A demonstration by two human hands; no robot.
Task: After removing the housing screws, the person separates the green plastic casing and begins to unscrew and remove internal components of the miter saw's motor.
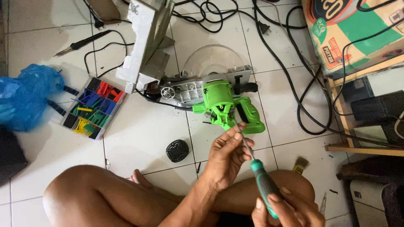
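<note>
Head view looks down on a screwdriver (257, 174) with a teal and grey handle, held over the person's crossed legs and angled up towards the green circular saw (219, 101) lying on the tiled floor (143, 138). The right hand (290, 208) has its grip clenched around the handle's lower end, while the left hand (229, 153) pinches the metal shaft near the tip with fingertips closed on it (whether a small screw sits there is too small to tell). The tip hovers just short of the saw's handle, not touching it.

As for progress, the saw looks part-way opened: its motor end shows exposed parts, and a round black cap (177, 150) lies apart on the floor just beside the left forearm, so some dismantling appears done; the green housing still looks mostly closed.

Further out, a compartment box of coloured tubing pieces (93, 107) sits to the left, near a blue plastic bag (25, 98). A soldering iron (82, 43) lies beyond it, black cables (294, 84) loop to the right, and a small brush (299, 164) rests near the right knee.
</note>
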